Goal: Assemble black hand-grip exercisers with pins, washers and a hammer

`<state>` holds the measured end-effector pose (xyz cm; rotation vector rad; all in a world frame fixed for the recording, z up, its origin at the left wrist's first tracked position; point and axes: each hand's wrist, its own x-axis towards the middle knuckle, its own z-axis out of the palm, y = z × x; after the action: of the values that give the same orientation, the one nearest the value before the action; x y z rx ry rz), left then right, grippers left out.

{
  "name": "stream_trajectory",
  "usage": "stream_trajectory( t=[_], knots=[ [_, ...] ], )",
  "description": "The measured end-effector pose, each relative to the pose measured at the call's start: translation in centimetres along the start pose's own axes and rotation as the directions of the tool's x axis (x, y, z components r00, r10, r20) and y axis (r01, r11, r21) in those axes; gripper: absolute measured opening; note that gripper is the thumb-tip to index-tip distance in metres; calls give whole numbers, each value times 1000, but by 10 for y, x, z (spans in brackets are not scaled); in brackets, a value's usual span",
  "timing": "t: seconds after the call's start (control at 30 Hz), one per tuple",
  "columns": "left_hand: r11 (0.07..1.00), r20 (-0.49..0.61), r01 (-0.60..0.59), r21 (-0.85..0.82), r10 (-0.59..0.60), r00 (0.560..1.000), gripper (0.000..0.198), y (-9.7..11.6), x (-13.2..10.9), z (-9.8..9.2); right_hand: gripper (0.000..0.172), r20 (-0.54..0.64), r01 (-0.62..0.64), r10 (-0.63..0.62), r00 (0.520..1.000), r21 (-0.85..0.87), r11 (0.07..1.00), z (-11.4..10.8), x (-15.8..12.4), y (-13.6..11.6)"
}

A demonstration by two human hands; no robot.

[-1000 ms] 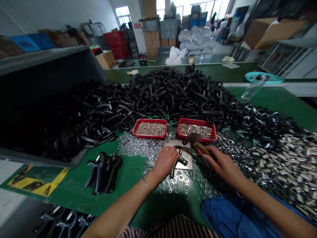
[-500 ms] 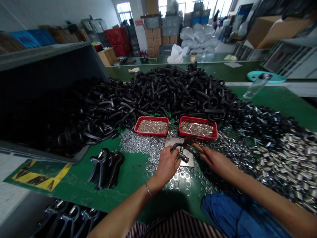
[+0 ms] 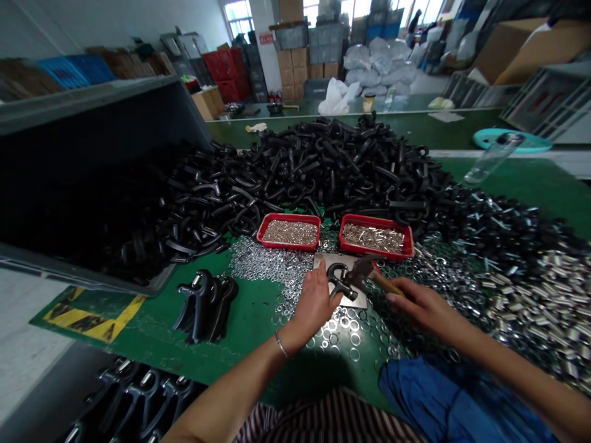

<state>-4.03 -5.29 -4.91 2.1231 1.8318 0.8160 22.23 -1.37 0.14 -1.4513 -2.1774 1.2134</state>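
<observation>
My left hand [image 3: 314, 298] is at the steel plate [image 3: 323, 259], its fingers stretched out and thumb apart. Its thumb is beside a black curved clamp-like part [image 3: 340, 286] with a shiny metal pin, lying on the plate. My right hand [image 3: 418, 301] is closed round the wooden handle of a hammer [image 3: 386, 284]. The dark hammer head is just right of the part, over the plate; whether they touch, I cannot tell. Loose metal rings [image 3: 348, 329] lie around the plate.
Two red trays of small metal pins, a left one [image 3: 289, 247] and a right one [image 3: 409, 249], stand behind the plate. A heap of black parts [image 3: 323, 160] rises behind. Metal sleeves [image 3: 530, 307] lie right. Several black handles [image 3: 203, 307] stand left, near a grey crate [image 3: 184, 117].
My left hand's fingers have straightened and lifted from around the black part. The hammer head has shifted slightly relative to the plate, still beside the part. The whole view has swung a little.
</observation>
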Motion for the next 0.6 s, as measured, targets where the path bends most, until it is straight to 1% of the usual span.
stream_trajectory(
  t=[0.07,0.13,0.2,0.23,0.27,0.3,0.33,0.37,0.4,0.43,0.47,0.5,0.53,0.57,0.6],
  knots=[
    [998,15,11,-69,-10,1000,70,-1,6,-4,39,-67,-131,146,987,200,971,-6,-14,17],
    [967,59,90,-237,-78,995,59,-3,15,-9,41,-157,-182,243,957,326,927,-15,-30,39],
    [872,149,223,-436,-175,973,47,-6,25,-12,44,-229,-213,302,926,343,915,-27,-42,65],
    [826,177,272,-494,-211,961,43,-9,30,-13,44,-265,-231,308,913,285,930,-35,-47,78],
    [812,174,289,-507,-232,957,42,-12,34,-13,43,-317,-236,280,906,170,957,-43,-49,89],
    [836,141,274,-475,-236,962,41,-15,37,-13,43,-387,-221,206,899,5,975,-51,-50,98],
    [882,91,238,-407,-220,971,40,-18,38,-12,43,-458,-196,92,884,-184,963,-57,-49,103],
    [927,50,195,-321,-189,981,39,-21,39,-11,43,-505,-168,-40,862,-360,918,-61,-46,105],
    [958,34,153,-241,-150,988,37,-24,38,-9,43,-519,-138,-161,840,-491,860,-62,-41,103],
    [976,44,120,-184,-114,992,32,-27,36,-8,42,-507,-100,-249,825,-565,819,-60,-34,98],
    [984,66,98,-150,-89,994,27,-29,34,-7,41,-472,-51,-294,831,-591,805,-54,-26,90],
    [988,85,82,-134,-71,994,24,-30,32,-7,38,-420,1,-304,855,-585,811,-45,-17,79],
    [990,92,72,-124,-61,994,25,-30,29,-6,36,-354,47,-290,889,-560,827,-33,-7,68],
    [991,92,65,-117,-54,994,27,-30,27,-6,35,-290,67,-260,921,-539,840,-21,3,56],
    [992,92,60,-113,-49,995,30,-29,26,-6,34,-252,50,-215,944,-532,845,-8,13,44]
  ],
)
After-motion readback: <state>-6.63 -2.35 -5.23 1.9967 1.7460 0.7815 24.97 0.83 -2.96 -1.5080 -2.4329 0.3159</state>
